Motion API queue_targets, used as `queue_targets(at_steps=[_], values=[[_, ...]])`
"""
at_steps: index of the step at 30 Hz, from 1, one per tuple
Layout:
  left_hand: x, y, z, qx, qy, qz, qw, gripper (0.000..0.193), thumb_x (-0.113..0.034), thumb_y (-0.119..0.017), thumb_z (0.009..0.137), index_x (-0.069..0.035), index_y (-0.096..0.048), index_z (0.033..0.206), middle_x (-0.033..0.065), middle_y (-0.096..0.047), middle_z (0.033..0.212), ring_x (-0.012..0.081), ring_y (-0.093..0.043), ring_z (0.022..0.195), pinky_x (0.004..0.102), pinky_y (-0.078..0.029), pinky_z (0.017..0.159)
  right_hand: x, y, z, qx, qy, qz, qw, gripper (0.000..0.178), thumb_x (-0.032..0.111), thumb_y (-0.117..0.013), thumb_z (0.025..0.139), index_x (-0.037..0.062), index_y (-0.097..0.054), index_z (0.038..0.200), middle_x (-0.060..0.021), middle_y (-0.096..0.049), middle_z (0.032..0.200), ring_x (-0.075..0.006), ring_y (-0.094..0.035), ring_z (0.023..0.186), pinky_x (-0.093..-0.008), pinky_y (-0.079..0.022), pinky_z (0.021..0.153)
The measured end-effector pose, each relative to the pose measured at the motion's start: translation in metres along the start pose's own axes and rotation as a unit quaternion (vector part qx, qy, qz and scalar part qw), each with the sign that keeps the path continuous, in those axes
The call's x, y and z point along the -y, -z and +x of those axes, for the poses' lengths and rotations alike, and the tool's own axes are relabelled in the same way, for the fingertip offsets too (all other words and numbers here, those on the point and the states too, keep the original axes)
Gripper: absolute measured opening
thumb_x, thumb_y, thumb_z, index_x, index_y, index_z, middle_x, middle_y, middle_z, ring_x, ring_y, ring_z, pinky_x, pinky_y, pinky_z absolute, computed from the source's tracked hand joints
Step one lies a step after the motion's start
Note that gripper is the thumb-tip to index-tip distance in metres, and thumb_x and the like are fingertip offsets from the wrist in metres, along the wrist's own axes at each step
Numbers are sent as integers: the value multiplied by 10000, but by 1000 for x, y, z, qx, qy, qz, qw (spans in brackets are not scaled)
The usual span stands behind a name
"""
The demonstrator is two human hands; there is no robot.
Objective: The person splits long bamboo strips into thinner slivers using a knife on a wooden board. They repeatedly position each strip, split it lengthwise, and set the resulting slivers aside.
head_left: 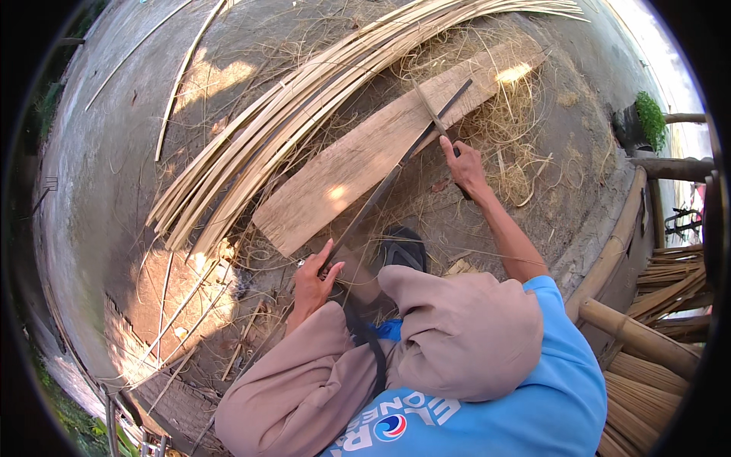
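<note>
My left hand (311,280) is closed around the near end of a long, dark bamboo strip (373,199), thumb and forefinger on either side. The strip slants away over a wooden plank (335,179) that lies on the ground. My right hand (464,169) grips a knife (432,110) by its dark handle. The knife's narrow blade crosses the strip near the far end, over the plank; whether it cuts in cannot be made out. Thin curled shavings (518,145) lie around the plank's far right side.
A long bundle of pale split strips (297,114) curves along the plank's left side. Several loose strips (183,87) lie farther left. To the right stand bamboo poles (636,335), with more stacked strips (647,381) beyond. A green plant (649,120) grows at the far right.
</note>
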State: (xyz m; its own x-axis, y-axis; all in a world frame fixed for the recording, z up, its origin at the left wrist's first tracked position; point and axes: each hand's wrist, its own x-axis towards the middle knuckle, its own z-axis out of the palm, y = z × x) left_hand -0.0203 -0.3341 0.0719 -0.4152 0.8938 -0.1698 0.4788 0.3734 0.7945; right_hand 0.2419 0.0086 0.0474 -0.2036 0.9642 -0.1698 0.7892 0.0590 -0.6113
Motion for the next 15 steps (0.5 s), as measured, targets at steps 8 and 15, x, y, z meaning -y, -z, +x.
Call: queue_targets(at_steps=[8, 15], values=[[29, -16, 17, -32, -36, 144, 988, 341, -338, -639, 1032, -166, -723, 1315, 133, -633, 770, 321, -632, 676, 420, -479, 617, 40, -57, -169, 198, 174, -48, 963, 610, 613, -622, 972, 8, -659, 902, -239, -687, 818, -407, -699, 833, -514, -532, 729], [8, -13, 20, -34, 13, 59, 998, 297, -353, -632, 1034, -173, -766, 1229, 169, -718, 842, 350, -703, 766, 414, -519, 676, -3, -10, -39, -30, -1, 27, 999, 625, 604, -598, 995, 6, -638, 819, -195, -637, 659, -366, -666, 621, -479, -482, 552]])
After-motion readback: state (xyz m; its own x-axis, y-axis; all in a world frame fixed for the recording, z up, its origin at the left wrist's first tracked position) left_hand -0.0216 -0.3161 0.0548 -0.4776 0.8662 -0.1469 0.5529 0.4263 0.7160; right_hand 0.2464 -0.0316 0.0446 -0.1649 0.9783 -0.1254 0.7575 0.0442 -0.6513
